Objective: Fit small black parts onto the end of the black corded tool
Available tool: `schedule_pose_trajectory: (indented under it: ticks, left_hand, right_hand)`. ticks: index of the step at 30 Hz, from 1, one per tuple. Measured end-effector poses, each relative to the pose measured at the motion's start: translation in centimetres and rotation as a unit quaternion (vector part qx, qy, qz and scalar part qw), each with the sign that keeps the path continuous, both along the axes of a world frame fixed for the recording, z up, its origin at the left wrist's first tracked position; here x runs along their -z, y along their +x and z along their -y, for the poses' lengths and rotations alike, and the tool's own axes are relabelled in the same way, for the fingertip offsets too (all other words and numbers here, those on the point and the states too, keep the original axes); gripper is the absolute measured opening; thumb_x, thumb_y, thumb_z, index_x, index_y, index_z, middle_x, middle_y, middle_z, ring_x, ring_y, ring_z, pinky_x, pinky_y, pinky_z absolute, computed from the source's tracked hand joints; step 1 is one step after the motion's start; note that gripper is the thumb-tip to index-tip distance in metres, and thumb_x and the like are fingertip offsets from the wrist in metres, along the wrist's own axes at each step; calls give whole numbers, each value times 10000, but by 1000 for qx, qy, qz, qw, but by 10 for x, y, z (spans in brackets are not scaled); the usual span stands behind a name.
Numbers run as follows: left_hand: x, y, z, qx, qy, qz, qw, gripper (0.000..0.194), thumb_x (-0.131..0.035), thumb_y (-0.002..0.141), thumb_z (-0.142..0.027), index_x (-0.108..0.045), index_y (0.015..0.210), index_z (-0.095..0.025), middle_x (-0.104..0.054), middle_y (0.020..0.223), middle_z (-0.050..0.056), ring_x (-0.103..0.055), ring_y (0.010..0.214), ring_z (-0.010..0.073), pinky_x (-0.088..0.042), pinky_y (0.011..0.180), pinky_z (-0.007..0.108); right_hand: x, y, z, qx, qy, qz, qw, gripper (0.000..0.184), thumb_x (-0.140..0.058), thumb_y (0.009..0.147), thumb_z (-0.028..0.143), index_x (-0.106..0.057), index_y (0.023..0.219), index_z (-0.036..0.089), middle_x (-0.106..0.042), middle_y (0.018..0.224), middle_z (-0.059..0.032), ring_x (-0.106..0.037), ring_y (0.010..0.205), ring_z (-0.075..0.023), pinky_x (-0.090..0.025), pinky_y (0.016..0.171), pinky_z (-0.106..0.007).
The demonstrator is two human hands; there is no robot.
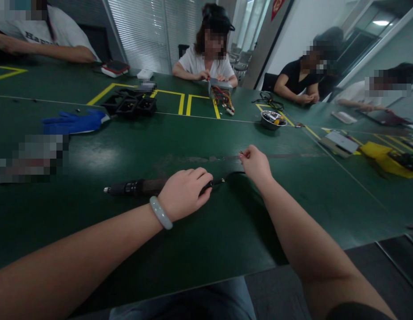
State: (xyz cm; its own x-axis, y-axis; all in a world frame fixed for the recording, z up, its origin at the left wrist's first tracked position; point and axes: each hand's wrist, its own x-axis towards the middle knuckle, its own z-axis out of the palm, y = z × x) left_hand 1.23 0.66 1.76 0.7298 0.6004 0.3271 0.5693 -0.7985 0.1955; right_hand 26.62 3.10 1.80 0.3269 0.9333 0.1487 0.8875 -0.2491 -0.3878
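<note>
The left hand gripped a dark tool; the right hand pinched a tiny piece. A metal bowl held small parts; a yellow container, black items.

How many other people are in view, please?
4: person in printed white shirt, upper left; person in plain white shirt, centre; person in black shirt, right; person in pale shirt, far right.

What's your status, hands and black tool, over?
Left hand gripping tool. Right hand pinching something too small to identify. Tool lying on table. Blue glove beyond, clear of both hands.
</note>
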Motion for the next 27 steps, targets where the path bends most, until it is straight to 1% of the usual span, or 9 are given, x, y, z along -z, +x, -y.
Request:
schedule_pose_trajectory:
  ticks: [4,6,8,10,13,16,19,24,27]
  left_hand:
    - [2,1,0,-13,-4,29,999,216,-519,881,-297,-605,1051,-194,-623,1061,56,-605,915,204,-489,789,365]
    - [2,1,0,-18,-6,39,999,212,-533,873,-300,-615,1041,-199,-628,1068,52,-608,921,205,-490,795,367]
    - [2,1,1,-18,-7,47,999,197,-543,866,-300,-628,1015,-204,-634,1067,49,-613,917,205,-491,792,366]
    - [2,2,1,-17,-7,57,998,185,-551,856,-288,-638,996,-203,-641,1062,51,-616,919,206,-492,792,364]
    - [3,3,2,-23,-14,71,997,188,-560,845,-273,-642,995,-195,-651,1061,53,-615,926,204,-490,797,360]
    - [4,5,3,-31,-18,74,997,188,-565,846,-271,-645,1002,-205,-656,1077,41,-611,952,206,-478,819,372]
    - [6,6,2,-30,-19,74,997,192,-572,853,-275,-648,1021,-222,-658,1100,29,-602,997,210,-458,852,383]
    - [7,6,-3,-34,-23,66,997,192,-575,875,-327,-647,1033,-246,-661,1102,6,-602,996,201,-440,844,383]
    - [6,7,-4,-38,-21,61,997,184,-577,876,-329,-644,1026,-245,-661,1086,7,-601,979,204,-438,824,382]
  right_hand:
    - [-7,0,-17,-58,49,-71,995,180,-517,872,367,-512,847,189,-613,783,-27,-523,692,-132,-358,625,-256]
    - [-13,-2,-12,-127,0,-162,979,204,-553,851,385,-515,864,185,-626,769,-21,-525,638,-115,-380,598,-246]
    - [-19,-5,1,-197,-82,-242,947,233,-613,812,387,-528,864,177,-641,760,-17,-534,603,-102,-402,570,-233]
    - [-24,-9,22,-232,-151,-271,922,246,-671,766,367,-551,846,168,-655,765,-20,-561,613,-103,-426,567,-225]
    - [-25,-20,52,-233,-217,-248,915,225,-696,747,345,-586,836,169,-668,769,-16,-601,638,-113,-440,568,-219]
    - [-20,-32,67,-230,-220,-192,928,187,-676,774,350,-609,844,191,-668,771,3,-602,635,-107,-419,562,-213]
    - [-12,-37,66,-230,-210,-159,937,161,-663,789,344,-609,830,198,-661,757,13,-591,618,-99,-396,553,-210]
    - [-3,-32,56,-230,-234,-198,924,185,-648,805,360,-593,853,190,-661,761,8,-582,597,-98,-386,541,-213]
    - [-5,-32,57,-220,-204,-161,940,187,-628,824,378,-597,857,197,-654,766,8,-570,627,-105,-364,549,-220]
